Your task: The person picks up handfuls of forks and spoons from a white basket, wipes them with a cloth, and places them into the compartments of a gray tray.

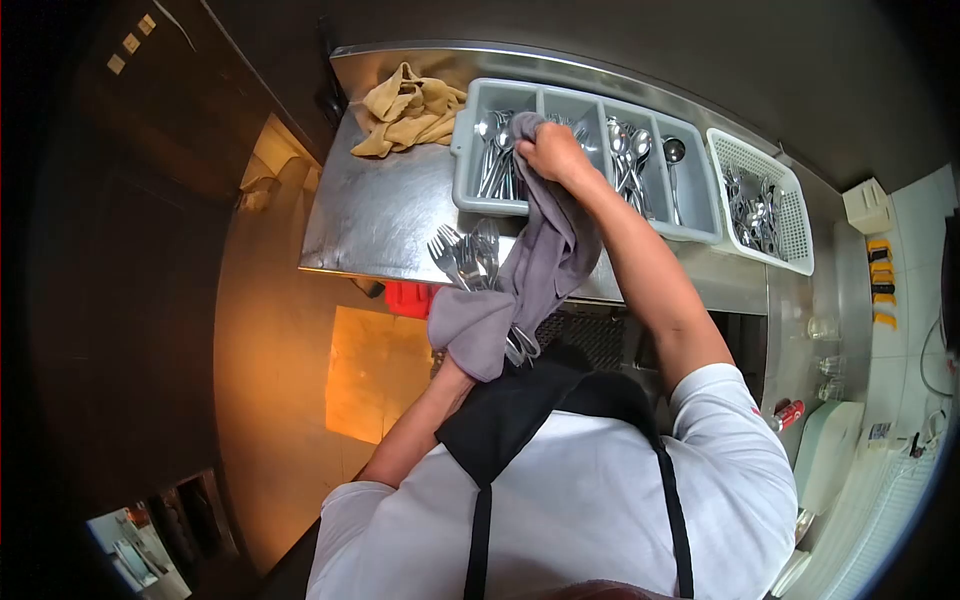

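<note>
One grey cloth (pixel 550 245) wraps the left hand (pixel 459 372), which I see clasping forks (pixel 466 264). The right hand (pixel 555 153) pinches its end — over the cutlery tray (pixel 463 150).

The person's right arm (pixel 640 260) reaches well forward and slants across to the left, only slightly bent at the elbow (pixel 690 338); the right wrist (pixel 578 178) roughly carries on the line of that arm, and the right hand (pixel 552 155) is closed in a fist; the left forearm (pixel 420 425) sits nearer the torso (pixel 570 490), angled forward and inward; the left wrist (pixel 456 381) shows, but the left hand is covered, its finger pose hidden.
</note>
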A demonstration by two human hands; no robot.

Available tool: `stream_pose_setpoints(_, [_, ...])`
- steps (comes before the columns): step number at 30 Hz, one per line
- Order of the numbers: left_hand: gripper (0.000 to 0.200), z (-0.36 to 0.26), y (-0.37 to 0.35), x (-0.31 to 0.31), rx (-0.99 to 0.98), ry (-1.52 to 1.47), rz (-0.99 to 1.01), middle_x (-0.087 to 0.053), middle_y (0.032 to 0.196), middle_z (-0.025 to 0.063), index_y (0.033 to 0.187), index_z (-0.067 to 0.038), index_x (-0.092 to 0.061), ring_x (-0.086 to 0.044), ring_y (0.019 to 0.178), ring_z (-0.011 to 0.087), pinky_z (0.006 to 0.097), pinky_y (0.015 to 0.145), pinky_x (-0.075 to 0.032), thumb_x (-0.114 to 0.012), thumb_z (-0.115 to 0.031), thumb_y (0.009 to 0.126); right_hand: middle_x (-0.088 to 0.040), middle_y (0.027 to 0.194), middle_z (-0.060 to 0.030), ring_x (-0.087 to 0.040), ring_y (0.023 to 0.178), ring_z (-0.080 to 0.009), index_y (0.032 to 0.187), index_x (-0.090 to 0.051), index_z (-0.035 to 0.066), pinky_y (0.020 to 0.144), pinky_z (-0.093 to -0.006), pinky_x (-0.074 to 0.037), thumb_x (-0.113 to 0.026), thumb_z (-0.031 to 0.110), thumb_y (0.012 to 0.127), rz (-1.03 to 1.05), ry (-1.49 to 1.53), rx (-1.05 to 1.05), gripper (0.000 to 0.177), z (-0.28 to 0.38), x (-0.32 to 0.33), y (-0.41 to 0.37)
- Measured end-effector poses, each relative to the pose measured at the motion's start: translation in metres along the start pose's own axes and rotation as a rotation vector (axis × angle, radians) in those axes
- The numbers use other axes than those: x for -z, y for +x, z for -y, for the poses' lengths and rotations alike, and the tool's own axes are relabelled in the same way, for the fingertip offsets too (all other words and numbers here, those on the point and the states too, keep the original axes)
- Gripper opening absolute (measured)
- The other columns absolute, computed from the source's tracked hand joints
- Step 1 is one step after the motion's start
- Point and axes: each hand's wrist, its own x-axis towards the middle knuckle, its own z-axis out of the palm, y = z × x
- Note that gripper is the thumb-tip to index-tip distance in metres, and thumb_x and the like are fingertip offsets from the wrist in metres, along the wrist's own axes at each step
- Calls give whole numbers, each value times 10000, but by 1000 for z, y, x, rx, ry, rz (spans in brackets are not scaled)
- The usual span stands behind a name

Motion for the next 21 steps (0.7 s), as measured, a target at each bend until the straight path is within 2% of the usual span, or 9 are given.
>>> stream_pose_setpoints(3, [147, -2, -10, 14, -187, 106, 49, -576, 957, 117, 974, -20, -589, -553, 900, 226, 311, 768, -464, -499, -84, 877, -637, 894, -261, -631, 843, -369, 877, -621, -83, 770, -411, -480, -610, 414, 818, -134, 102, -209, 500, -10, 18, -7])
stream_pose_setpoints(4, [138, -1, -16, 14, -252, 111, 62, -579, 946, 119, 947, -23, -600, -557, 890, 227, 312, 757, -467, -503, -84, 869, -657, 931, -184, -640, 845, -312, 957, -611, -54, 752, -387, -490, -591, 437, 847, -115, 573, -308, 503, 7, 50, -34])
stream_pose_setpoints(5, [141, -1, -16, 14, -260, 146, 65, -581, 949, 121, 946, -26, -603, -559, 895, 230, 314, 762, -468, -504, -86, 866, -625, 1049, -152, -608, 954, -271, 1106, -552, -41, 878, -411, -472, -549, 364, 889, -45, 1338, -432, 460, -27, 39, -39])
stream_pose_setpoints(7, [147, -2, -18, 11, -268, 215, 79, -586, 956, 124, 945, -31, -610, -563, 905, 237, 319, 771, -469, -506, -89, 859, -582, 1139, -147, -570, 1041, -278, 1160, -521, 10, 895, -393, -475, -436, 327, 953, 25, 2023, -302, 388, -26, 64, -85])
stream_pose_setpoints(11, [185, -4, -25, 9, -242, 291, 154, -599, 998, 136, 977, -42, -622, -570, 959, 259, 336, 822, -463, -503, -92, 845, -559, 1177, -147, -534, 1089, -300, 1186, -507, 38, 982, -431, -412, -395, 398, 945, 67, 1989, -461, 448, -60, 10, -171])
stream_pose_setpoints(14, [298, 6, -18, 19, -265, 241, 237, -576, 1112, 148, 1127, -48, -582, -539, 1079, 256, 336, 934, -423, -479, -84, 849, -500, 1265, -138, -468, 1170, -303, 1237, -475, 56, 1029, -456, -353, -384, 436, 933, 121, 2733, -134, 495, -60, 46, -199])
stream_pose_setpoints(17, [310, 39, -9, 3, -224, -313, 302, -575, 1088, 130, 1131, -38, -574, -547, 1028, 216, 317, 907, -429, -483, -71, 837, -456, 1317, -115, -422, 1216, -272, 1265, -473, 61, 1058, -441, -314, -334, 430, 950, -55, 2426, -492, 505, -56, 25, -214])
stream_pose_setpoints(19, [301, 21, 9, 0, -261, -259, 332, -577, 1040, 110, 1112, -37, -574, -552, 975, 198, 307, 866, -441, -487, -58, 825, -482, 1296, -109, -480, 1161, -296, 1298, -437, 66, 1043, -475, -331, -385, 518, 905, -24, 2413, -571, 601, -34, 21, -207])
stream_pose_setpoints(21, [309, -8, 24, -4, -346, 348, 330, -564, 993, 88, 1131, -40, -544, -538, 938, 178, 290, 842, -441, -476, -44, 829, -491, 1281, -114, -502, 1140, -274, 1305, -421, 63, 1019, -445, -370, -493, 442, 891, 23, 2326, -506, 566, -34, 21, -216])
